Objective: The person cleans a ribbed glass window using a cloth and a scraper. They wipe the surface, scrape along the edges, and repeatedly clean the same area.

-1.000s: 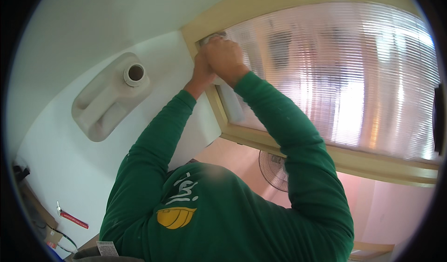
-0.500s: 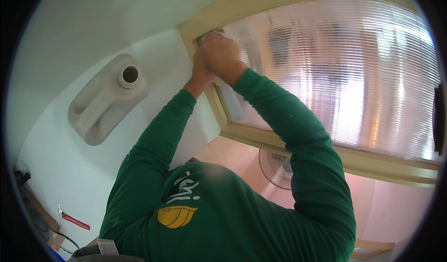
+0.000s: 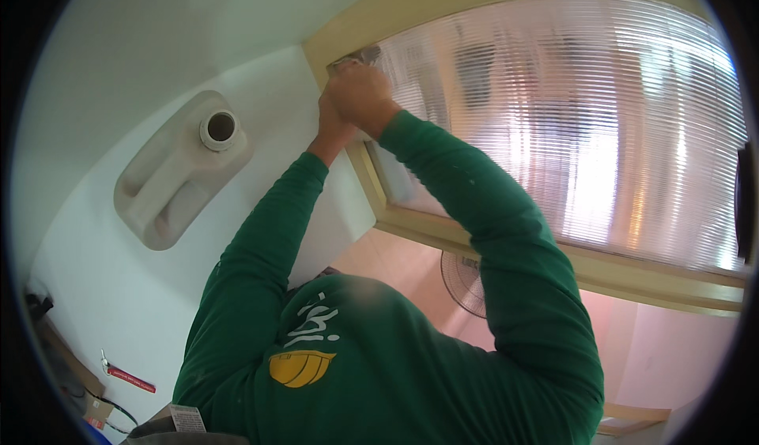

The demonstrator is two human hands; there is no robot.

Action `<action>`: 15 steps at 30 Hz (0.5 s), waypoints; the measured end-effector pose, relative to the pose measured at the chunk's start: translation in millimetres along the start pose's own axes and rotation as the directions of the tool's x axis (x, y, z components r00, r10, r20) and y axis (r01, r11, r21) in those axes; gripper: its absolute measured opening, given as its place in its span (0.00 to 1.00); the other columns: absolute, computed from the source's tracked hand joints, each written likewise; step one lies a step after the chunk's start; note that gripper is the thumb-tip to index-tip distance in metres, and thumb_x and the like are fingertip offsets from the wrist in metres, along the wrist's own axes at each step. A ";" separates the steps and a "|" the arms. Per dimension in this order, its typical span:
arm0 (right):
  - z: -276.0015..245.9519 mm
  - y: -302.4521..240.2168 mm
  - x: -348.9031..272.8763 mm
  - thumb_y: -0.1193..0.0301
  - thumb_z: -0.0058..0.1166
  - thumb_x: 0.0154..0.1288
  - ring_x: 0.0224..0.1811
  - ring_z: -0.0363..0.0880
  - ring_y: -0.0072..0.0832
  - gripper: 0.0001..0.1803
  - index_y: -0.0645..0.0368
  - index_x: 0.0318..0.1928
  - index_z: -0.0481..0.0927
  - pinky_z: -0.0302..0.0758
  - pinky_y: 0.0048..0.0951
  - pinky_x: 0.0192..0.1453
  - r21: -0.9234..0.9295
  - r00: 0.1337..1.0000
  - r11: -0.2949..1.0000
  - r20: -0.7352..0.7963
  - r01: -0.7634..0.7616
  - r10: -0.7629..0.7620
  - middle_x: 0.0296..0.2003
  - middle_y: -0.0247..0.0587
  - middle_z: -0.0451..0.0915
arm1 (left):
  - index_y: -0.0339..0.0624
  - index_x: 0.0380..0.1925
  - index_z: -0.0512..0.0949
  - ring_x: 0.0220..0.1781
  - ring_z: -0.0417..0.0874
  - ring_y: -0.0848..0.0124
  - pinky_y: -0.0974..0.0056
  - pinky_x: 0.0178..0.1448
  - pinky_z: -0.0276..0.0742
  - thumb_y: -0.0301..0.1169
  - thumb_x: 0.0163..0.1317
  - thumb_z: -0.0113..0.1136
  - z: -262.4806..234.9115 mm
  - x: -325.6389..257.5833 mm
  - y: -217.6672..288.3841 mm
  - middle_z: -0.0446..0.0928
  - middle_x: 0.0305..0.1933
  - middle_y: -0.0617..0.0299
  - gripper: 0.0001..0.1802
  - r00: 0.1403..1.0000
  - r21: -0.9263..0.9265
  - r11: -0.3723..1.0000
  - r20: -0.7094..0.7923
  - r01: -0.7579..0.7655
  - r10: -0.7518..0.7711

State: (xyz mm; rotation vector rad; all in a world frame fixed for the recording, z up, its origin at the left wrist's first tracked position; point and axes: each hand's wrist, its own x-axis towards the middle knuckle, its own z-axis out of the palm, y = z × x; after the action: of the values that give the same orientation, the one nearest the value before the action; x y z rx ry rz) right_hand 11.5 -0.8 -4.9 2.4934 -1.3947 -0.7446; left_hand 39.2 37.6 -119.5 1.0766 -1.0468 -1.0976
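Both hands are raised and pressed together at the upper left corner of a ribbed see-through panel (image 3: 538, 129) set in a cream frame (image 3: 379, 216). My right hand (image 3: 362, 96) is closed and lies over my left hand (image 3: 334, 125), covering most of its fingers. Just beyond the knuckles shows a small, greyish, crumpled-looking thing (image 3: 368, 53) at the frame's corner. What the fingers grip is hidden, and the left hand seems closed beneath the right.
A whitish plastic jug (image 3: 170, 200) without a cap stands to the left on a white surface (image 3: 103, 287). A red strap with a metal clip (image 3: 130, 379) lies at the lower left, near a cardboard box (image 3: 96, 409). Below the frame a fan (image 3: 465, 283) is partly visible.
Both hands have shifted slightly left along the frame's corner, the right one more. The right forearm has followed leftward. The jug and panel look the same.
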 end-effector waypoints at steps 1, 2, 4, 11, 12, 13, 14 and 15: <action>9.3 -2.5 3.5 0.68 0.57 0.67 0.45 0.91 0.44 0.13 0.62 0.44 0.88 0.87 0.41 0.45 -0.006 1.000 1.000 0.005 0.018 -0.018 0.43 0.53 0.88 | 0.51 0.60 0.80 0.67 0.81 0.53 0.53 0.65 0.79 0.48 0.64 0.70 -3.8 -2.1 -10.9 0.83 0.63 0.51 0.27 0.999 0.008 0.999 0.009 0.031 -0.031; 18.3 -4.4 6.4 0.68 0.56 0.67 0.45 0.91 0.44 0.13 0.62 0.44 0.88 0.87 0.41 0.45 -0.014 0.999 0.999 0.011 0.035 -0.035 0.43 0.53 0.88 | 0.51 0.60 0.80 0.67 0.81 0.53 0.53 0.65 0.79 0.47 0.64 0.70 -6.5 -3.2 -21.1 0.82 0.63 0.50 0.27 0.999 -0.010 0.999 0.021 0.032 -0.032; 11.5 -11.5 12.1 0.69 0.56 0.67 0.44 0.91 0.44 0.13 0.63 0.44 0.88 0.87 0.41 0.44 -0.026 0.999 0.998 0.012 0.049 -0.049 0.42 0.52 0.88 | 0.49 0.61 0.79 0.68 0.80 0.53 0.54 0.66 0.77 0.44 0.64 0.70 -12.4 -0.6 -28.1 0.82 0.63 0.50 0.27 1.000 0.052 0.998 0.025 -0.019 0.018; -47.7 -1.4 -4.8 0.71 0.58 0.64 0.45 0.91 0.43 0.11 0.62 0.42 0.88 0.87 0.40 0.43 -0.036 0.997 0.996 0.022 -0.080 0.080 0.42 0.51 0.88 | 0.43 0.61 0.78 0.68 0.79 0.52 0.57 0.69 0.76 0.38 0.63 0.71 0.4 8.1 27.0 0.81 0.63 0.49 0.27 0.980 -0.240 0.953 -0.125 -0.184 0.158; -36.1 -3.7 -4.6 0.71 0.58 0.63 0.45 0.91 0.42 0.10 0.62 0.41 0.88 0.87 0.40 0.42 -0.037 0.992 0.991 0.028 -0.125 0.126 0.42 0.50 0.88 | 0.43 0.61 0.78 0.68 0.79 0.51 0.57 0.69 0.76 0.38 0.64 0.71 3.3 8.1 30.4 0.81 0.63 0.49 0.27 0.980 -0.300 0.938 -0.143 -0.174 0.136; -19.6 -4.2 -2.1 0.71 0.59 0.63 0.44 0.91 0.42 0.11 0.63 0.41 0.87 0.87 0.40 0.42 -0.054 0.999 0.997 0.006 -0.047 0.047 0.41 0.51 0.88 | 0.43 0.62 0.77 0.68 0.79 0.51 0.57 0.69 0.76 0.38 0.64 0.70 -0.7 6.3 25.3 0.80 0.64 0.49 0.28 0.998 -0.175 0.983 -0.033 -0.058 0.053; -0.2 -2.3 3.5 0.71 0.59 0.63 0.43 0.91 0.42 0.11 0.64 0.41 0.87 0.87 0.40 0.41 -0.073 0.999 0.997 -0.016 0.027 -0.028 0.41 0.51 0.88 | 0.43 0.63 0.77 0.68 0.79 0.51 0.57 0.69 0.76 0.37 0.64 0.70 -11.1 4.1 12.8 0.80 0.64 0.49 0.28 0.997 -0.035 0.999 0.070 0.041 -0.039; 3.5 -5.3 10.1 0.71 0.59 0.62 0.42 0.91 0.42 0.11 0.64 0.41 0.87 0.87 0.41 0.40 -0.086 0.991 0.989 -0.041 0.121 -0.124 0.40 0.51 0.88 | 0.43 0.64 0.76 0.68 0.79 0.52 0.57 0.68 0.76 0.37 0.64 0.70 -19.0 3.2 2.0 0.79 0.65 0.49 0.28 0.979 0.129 0.983 0.139 0.131 -0.149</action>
State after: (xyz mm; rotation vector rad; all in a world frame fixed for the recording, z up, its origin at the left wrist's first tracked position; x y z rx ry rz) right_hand 18.1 -6.2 -13.3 2.5323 -1.1788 -0.7472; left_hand 58.6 37.2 -120.2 1.1937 -1.1802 -1.2563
